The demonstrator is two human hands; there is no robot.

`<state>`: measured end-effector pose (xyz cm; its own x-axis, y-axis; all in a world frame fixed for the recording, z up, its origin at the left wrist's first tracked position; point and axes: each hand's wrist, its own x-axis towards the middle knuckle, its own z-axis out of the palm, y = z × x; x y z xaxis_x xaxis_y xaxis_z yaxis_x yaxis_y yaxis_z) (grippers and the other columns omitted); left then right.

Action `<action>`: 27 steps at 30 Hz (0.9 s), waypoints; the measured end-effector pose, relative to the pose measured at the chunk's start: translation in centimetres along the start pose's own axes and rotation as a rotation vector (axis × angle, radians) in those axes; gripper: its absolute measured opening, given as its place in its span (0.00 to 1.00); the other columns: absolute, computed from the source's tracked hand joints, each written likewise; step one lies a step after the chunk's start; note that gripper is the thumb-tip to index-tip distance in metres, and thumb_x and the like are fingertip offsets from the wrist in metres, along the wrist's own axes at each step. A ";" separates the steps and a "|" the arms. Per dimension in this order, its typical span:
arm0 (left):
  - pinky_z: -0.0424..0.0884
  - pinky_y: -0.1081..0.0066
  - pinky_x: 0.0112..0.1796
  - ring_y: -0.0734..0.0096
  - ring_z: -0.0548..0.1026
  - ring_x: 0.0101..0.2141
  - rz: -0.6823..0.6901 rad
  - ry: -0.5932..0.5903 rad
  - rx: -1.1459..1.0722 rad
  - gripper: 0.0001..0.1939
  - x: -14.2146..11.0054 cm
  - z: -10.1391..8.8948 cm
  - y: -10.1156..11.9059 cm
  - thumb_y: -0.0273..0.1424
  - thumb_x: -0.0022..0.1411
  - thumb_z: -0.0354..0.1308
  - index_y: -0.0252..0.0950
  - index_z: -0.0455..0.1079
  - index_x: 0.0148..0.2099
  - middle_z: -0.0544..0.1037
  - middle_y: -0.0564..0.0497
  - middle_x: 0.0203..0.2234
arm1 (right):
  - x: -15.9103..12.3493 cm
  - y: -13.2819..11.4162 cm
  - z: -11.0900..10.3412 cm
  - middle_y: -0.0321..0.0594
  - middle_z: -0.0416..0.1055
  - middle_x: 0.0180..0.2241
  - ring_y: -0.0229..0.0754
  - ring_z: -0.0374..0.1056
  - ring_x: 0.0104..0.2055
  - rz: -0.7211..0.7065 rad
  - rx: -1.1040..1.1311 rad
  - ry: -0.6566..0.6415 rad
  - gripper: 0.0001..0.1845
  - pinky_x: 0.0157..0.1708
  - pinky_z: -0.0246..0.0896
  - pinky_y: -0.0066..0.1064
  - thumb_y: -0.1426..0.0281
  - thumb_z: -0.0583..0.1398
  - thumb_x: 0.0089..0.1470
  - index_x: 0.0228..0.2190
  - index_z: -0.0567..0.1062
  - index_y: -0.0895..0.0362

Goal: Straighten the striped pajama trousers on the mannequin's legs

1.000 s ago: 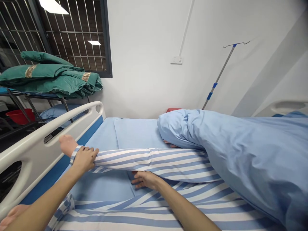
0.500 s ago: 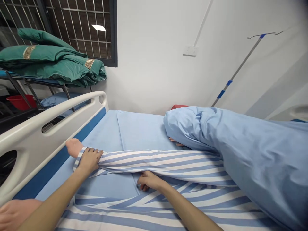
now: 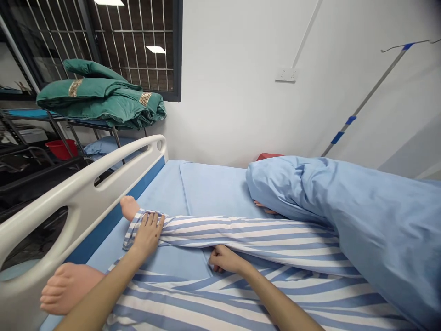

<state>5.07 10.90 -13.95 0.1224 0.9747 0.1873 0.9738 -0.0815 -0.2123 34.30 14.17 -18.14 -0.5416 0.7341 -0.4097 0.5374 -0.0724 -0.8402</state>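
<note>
Nearest: bare left hand [image 3: 148, 234], fingers spread over the cuff of a white-and-blue striped cotton pyjama leg [image 3: 241, 234], just beside a bare foot [image 3: 129, 208]. Cannot tell whether it grips the cloth or only presses on it. Bare right hand [image 3: 225, 259], narrow, fingers curled, tucked against the underside of the same leg above a pale blue fitted sheet [image 3: 206, 188]; it looks placed to bear the leg from below. The two contacts, one at the ankle and one further up the limb, would share its weight.

Second bare foot [image 3: 70, 288], lower left, ends a second striped pyjama leg [image 3: 193, 299], just beside a curved white plastic bed rail [image 3: 79, 202]. A bunched light blue cotton quilt [image 3: 344, 207] covers the body beyond the legs.

Farther: folded green quilts [image 3: 103, 99] on a dark metal rack [image 3: 57, 124], a red plastic basin [image 3: 60, 149], a steel IV pole [image 3: 370, 94] against the white wall.
</note>
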 end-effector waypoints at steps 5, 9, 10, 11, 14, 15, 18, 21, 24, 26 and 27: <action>0.52 0.57 0.55 0.55 0.57 0.55 -0.001 0.050 -0.270 0.30 -4.7 -2.3 0.3 0.28 0.52 0.49 0.37 0.54 0.59 0.62 0.42 0.55 | 0.3 0.5 -0.2 0.34 0.65 0.18 0.33 0.63 0.19 -0.012 -0.004 -0.038 0.06 0.19 0.57 0.24 0.68 0.56 0.40 0.21 0.66 0.59; 0.61 0.62 0.50 0.62 0.65 0.49 0.040 -0.027 -0.516 0.19 -10.0 -3.6 -0.4 0.34 0.56 0.48 0.42 0.64 0.50 0.70 0.48 0.47 | 0.3 0.5 -0.2 0.35 0.65 0.19 0.34 0.63 0.19 -0.029 0.008 -0.057 0.06 0.19 0.57 0.24 0.68 0.55 0.41 0.22 0.66 0.59; 0.62 0.63 0.50 0.62 0.66 0.48 0.049 -0.041 -0.531 0.19 -11.2 -3.8 -0.5 0.35 0.56 0.48 0.42 0.64 0.50 0.70 0.49 0.47 | 0.2 0.3 -0.2 0.35 0.65 0.19 0.34 0.63 0.20 -0.032 0.016 -0.059 0.06 0.18 0.56 0.24 0.68 0.55 0.41 0.23 0.66 0.59; 0.62 0.63 0.50 0.62 0.66 0.47 0.057 -0.057 -0.530 0.19 -12.3 -3.9 -0.6 0.35 0.55 0.49 0.43 0.64 0.50 0.71 0.49 0.47 | 0.0 0.2 -0.2 0.35 0.65 0.19 0.34 0.63 0.20 -0.030 0.027 -0.060 0.07 0.19 0.56 0.25 0.68 0.55 0.41 0.24 0.67 0.59; 0.62 0.61 0.48 0.61 0.68 0.44 0.073 -0.112 -0.481 0.21 -14.3 -4.2 -0.3 0.35 0.54 0.49 0.44 0.64 0.51 0.72 0.49 0.44 | -0.6 -0.2 -0.2 0.35 0.66 0.20 0.34 0.63 0.21 -0.011 0.074 -0.062 0.08 0.20 0.56 0.25 0.67 0.56 0.41 0.26 0.68 0.59; 0.61 0.60 0.47 0.61 0.68 0.43 0.074 -0.125 -0.459 0.21 -14.6 -4.4 0.0 0.35 0.53 0.49 0.43 0.65 0.51 0.73 0.49 0.42 | -0.9 -0.3 -0.3 0.36 0.66 0.21 0.34 0.63 0.22 -0.001 0.098 -0.073 0.09 0.21 0.56 0.25 0.67 0.56 0.41 0.26 0.68 0.59; 0.61 0.60 0.44 0.61 0.68 0.39 0.066 -0.127 -0.408 0.15 -14.8 -4.9 0.8 0.34 0.53 0.49 0.42 0.68 0.44 0.74 0.48 0.35 | -1.9 -0.5 -0.4 0.40 0.69 0.31 0.37 0.67 0.31 0.028 0.200 -0.116 0.12 0.24 0.56 0.24 0.68 0.59 0.39 0.31 0.70 0.59; 0.60 0.60 0.42 0.62 0.67 0.37 0.064 -0.076 -0.390 0.12 -15.2 -4.8 1.3 0.32 0.55 0.46 0.40 0.69 0.38 0.73 0.48 0.31 | -3.1 -1.1 -0.2 0.40 0.67 0.42 0.38 0.66 0.39 0.059 0.209 -0.119 0.25 0.29 0.57 0.24 0.70 0.60 0.38 0.43 0.68 0.55; 0.58 0.59 0.44 0.61 0.66 0.39 0.093 -0.021 -0.396 0.15 -16.0 -4.0 1.2 0.33 0.52 0.49 0.40 0.67 0.43 0.72 0.47 0.34 | -4.4 -1.9 0.8 0.40 0.67 0.44 0.39 0.65 0.41 -0.028 0.058 -0.123 0.28 0.38 0.58 0.28 0.70 0.58 0.39 0.47 0.68 0.56; 0.56 0.59 0.47 0.59 0.65 0.41 0.102 -0.013 -0.388 0.21 -16.5 -3.5 1.1 0.34 0.48 0.52 0.40 0.65 0.46 0.71 0.47 0.38 | -5.3 -2.3 1.7 0.40 0.68 0.44 0.41 0.65 0.43 -0.124 -0.053 -0.149 0.27 0.44 0.57 0.32 0.71 0.57 0.39 0.46 0.69 0.57; 0.55 0.58 0.48 0.59 0.64 0.42 0.102 -0.016 -0.376 0.23 -16.7 -3.3 1.1 0.33 0.46 0.53 0.40 0.64 0.47 0.70 0.46 0.39 | -5.9 -2.5 2.1 0.41 0.68 0.44 0.43 0.64 0.44 -0.156 -0.115 -0.142 0.27 0.46 0.56 0.34 0.71 0.57 0.39 0.45 0.70 0.57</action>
<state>4.71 -6.12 -14.18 0.2222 0.9604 0.1682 0.9593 -0.2462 0.1381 34.79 8.63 -14.40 -0.7047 0.6276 -0.3310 0.5060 0.1175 -0.8545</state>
